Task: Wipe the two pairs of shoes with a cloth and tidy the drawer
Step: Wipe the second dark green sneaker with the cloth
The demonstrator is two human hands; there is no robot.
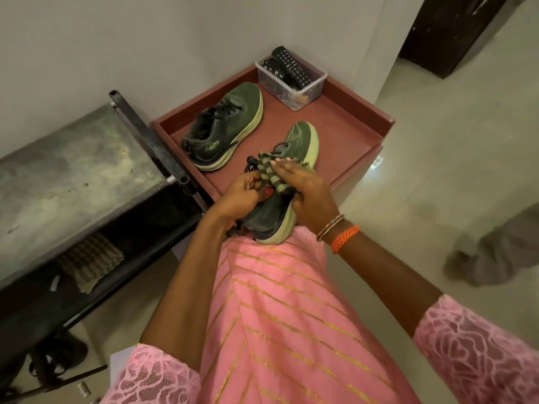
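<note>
You're holding one green shoe (280, 199) over the front edge of the red drawer (344, 126), heel toward your body, toe pointing away over the tray floor. Your left hand (242, 196) grips the shoe from the left near the collar, fingers (253, 182) curled in by the laces. Your right hand (309, 191) lies over the shoe's right side, fingers held together and fairly straight, pressing the striped cloth (269, 173) onto the tongue area; the thumb tucks under the cloth, so part of the grip is hidden. The other green shoe (224, 126) lies in the drawer's left half, tilted onto its side, sole edge toward you, well apart from the held one. A clear box (291, 83) with remotes (291, 64) sits in the drawer's far corner by the wall. To the left, a metal bench (73, 173) touches the drawer's side; a checked cloth (87, 260) lies on its lower shelf. Bangles (335, 228) sit on your right wrist. A grey rag (493, 252) lies on the floor at right.
</note>
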